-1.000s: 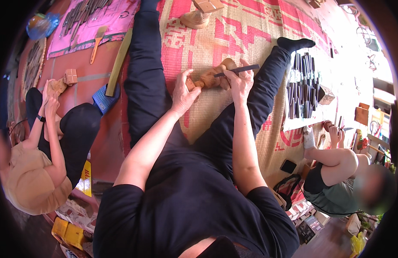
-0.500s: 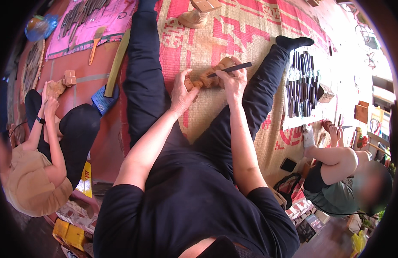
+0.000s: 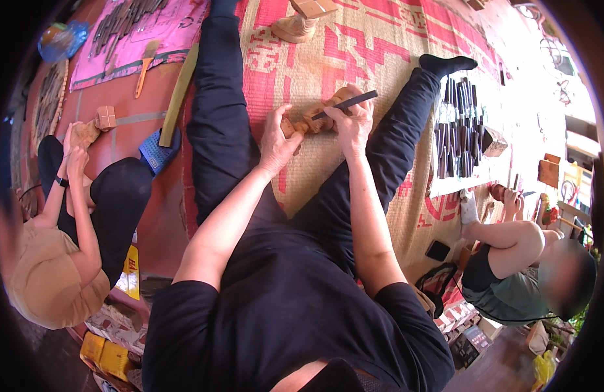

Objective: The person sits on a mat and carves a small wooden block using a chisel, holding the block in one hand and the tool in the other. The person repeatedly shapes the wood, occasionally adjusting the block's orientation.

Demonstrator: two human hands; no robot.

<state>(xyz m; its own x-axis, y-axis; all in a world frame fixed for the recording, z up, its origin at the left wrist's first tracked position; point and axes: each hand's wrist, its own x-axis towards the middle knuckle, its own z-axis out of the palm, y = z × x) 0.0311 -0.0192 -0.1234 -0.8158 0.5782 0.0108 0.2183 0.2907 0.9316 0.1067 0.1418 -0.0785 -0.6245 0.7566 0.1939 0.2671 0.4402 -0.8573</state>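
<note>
Between my outstretched legs I hold a brown wood carving (image 3: 317, 123) above the woven mat. My left hand (image 3: 276, 142) grips its left end, thumb and fingers wrapped round it. In my right hand (image 3: 354, 124) is a dark, flat carving chisel (image 3: 355, 101), pinched between thumb and fingers. The chisel's tip points left and down onto the middle of the carving. My right fingers cover part of the carving's far right end.
The red and straw mat (image 3: 328, 166) lies under my legs. Ahead stands a wooden carving (image 3: 294, 29). Rows of chisels (image 3: 460, 127) lie to the right, more tools (image 3: 122, 26) on pink cloth at far left. Two people sit either side, a brush (image 3: 144, 68) at left.
The chisel and my right hand have shifted slightly to the left, with the tip now nearer the carving's middle. My left hand stays in about the same place.
</note>
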